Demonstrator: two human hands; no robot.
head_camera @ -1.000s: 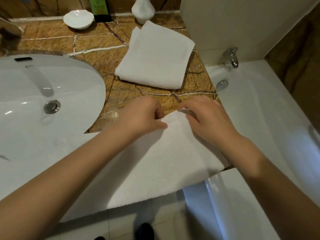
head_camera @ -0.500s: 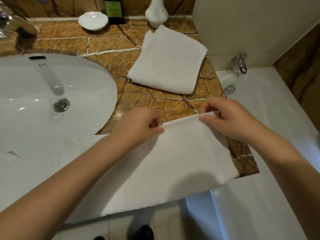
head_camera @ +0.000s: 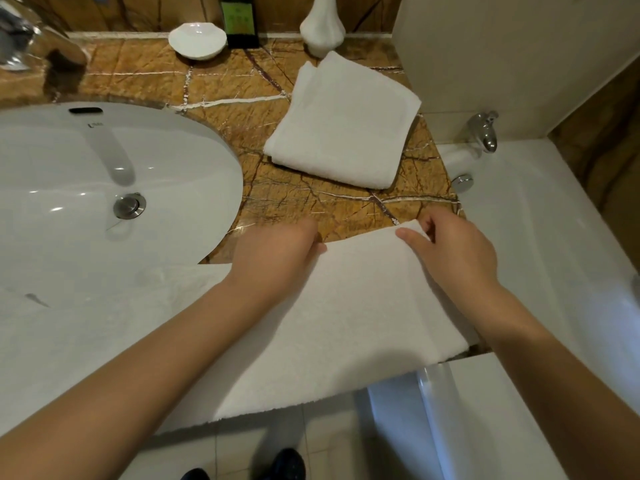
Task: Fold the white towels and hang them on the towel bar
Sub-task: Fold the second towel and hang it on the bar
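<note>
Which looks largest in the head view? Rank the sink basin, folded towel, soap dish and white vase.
1. Sink basin
2. Folded towel
3. Soap dish and white vase: alike in size, and the vase is cut off by the frame, so unranked.

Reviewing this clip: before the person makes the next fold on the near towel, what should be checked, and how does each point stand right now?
1. Left hand grips the far edge of the near towel: ok.
2. Right hand pinches the far right corner: ok.
3. Far edge taut between the hands: ok.
4. Near edge supported: not ok, it overhangs the counter front above the floor.
5. Counter beyond the edge free, short of the folded towel: ok.
6. Towel bar within reach: cannot tell, none in view.
</note>
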